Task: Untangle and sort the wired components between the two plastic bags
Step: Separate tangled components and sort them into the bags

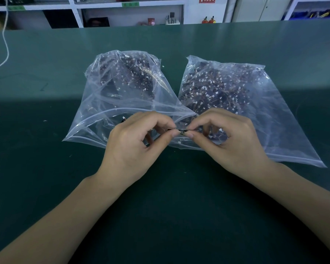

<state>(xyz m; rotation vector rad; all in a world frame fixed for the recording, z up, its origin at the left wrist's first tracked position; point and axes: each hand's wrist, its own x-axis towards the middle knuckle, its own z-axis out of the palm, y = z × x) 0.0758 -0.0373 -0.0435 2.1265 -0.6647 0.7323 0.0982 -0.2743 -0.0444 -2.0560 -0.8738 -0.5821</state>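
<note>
Two clear zip-top plastic bags lie side by side on a dark green table (pixel 46 187), their near corners overlapping in front of the person. The left bag (pixel 111 103) stands puffed up with its mouth open toward the person, and a loose heap of dark wired components (pixel 133 73) sits in its far half. The right bag (pixel 255 111) lies flatter and is packed more fully with the same dark parts, thin brownish wires and small white connectors.

Both hands meet just above the overlapping bag corners. The left hand (pixel 133 147) has its fingers curled, thumb and forefinger pinching one end of a small dark component (pixel 181 131). The right hand (pixel 225 140) is curled the same way and pinches the other end, so the piece is held between the two sets of fingertips, clear of the table. It appears to be a slim black part with a metallic edge, though it is too small to make out fully. A thin wire shows under the left hand's fingers.

A white cord (pixel 6 44) hangs down onto the table's far left. Beyond the table stand white shelves (pixel 74 14) holding assorted items.
</note>
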